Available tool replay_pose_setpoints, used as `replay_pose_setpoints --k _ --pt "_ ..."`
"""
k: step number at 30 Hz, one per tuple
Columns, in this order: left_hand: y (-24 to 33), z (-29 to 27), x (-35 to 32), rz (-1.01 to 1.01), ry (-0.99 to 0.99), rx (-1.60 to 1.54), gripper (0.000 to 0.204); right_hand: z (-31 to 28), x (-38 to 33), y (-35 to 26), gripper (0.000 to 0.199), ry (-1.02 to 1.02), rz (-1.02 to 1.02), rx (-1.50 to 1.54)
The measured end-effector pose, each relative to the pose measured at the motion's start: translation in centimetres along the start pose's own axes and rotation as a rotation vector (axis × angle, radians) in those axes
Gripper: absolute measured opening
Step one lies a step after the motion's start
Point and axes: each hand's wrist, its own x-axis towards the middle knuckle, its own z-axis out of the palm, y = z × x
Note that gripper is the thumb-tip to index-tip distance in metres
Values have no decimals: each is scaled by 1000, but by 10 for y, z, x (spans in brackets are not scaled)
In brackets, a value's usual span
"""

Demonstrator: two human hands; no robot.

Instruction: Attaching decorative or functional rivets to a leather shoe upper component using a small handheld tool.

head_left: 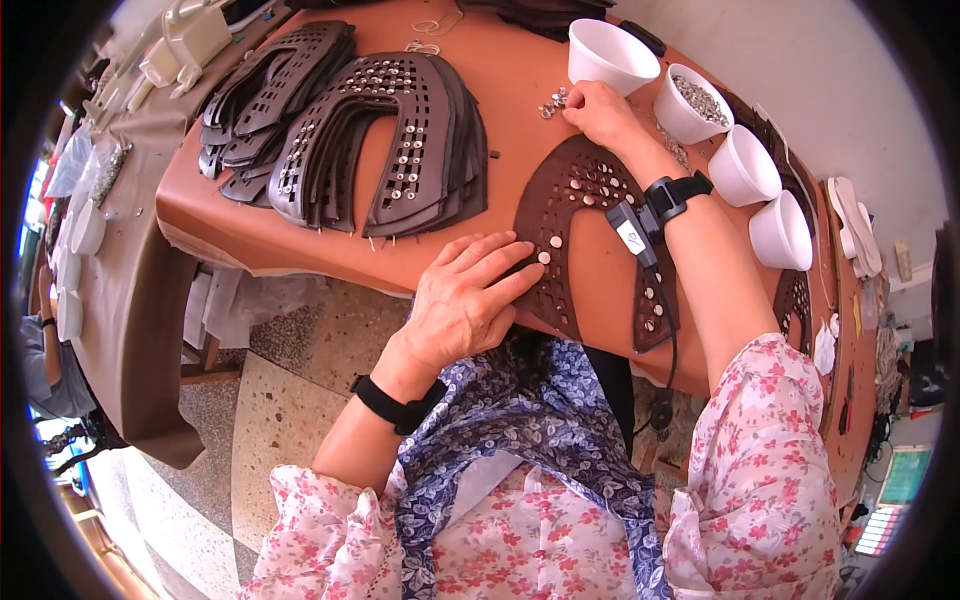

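A horseshoe-shaped dark brown leather piece (552, 302) lies in front of me, punched with small slots and dotted with round silvery studs. My left hand (465, 285) rests with fingers stretched out, their tips on the left leg of this piece beside a stud. Beyond the piece's top edge, my right hand (608, 118) reaches to a small heap of loose metal studs (553, 102). Its fingers are curled together at the heap's right side; whether a stud is between them is hidden.
Stacks of similar leather pieces (462, 190) fill the left of the orange-brown tabletop (390, 262). White bowls (612, 62) curve along the right side, one holding many small metal parts (698, 98). Another person's arm (47, 295) shows at the far left, beside a brown-covered table (130, 270).
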Motion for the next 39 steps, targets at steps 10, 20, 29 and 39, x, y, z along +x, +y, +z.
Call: replay_pose_setpoints --k 10,20,29,39 --pt "-2 -13 0 27 -102 -85 59 -38 -135 -73 13 96 -332 212" --pt "7 4 -10 102 72 -39 44 -15 -218 -94 9 139 -177 315" --pt "8 10 0 57 77 -20 42 2 -209 -86 10 243 -275 230" --pt "10 13 -2 38 93 17 40 3 -209 -87 13 213 -334 252"
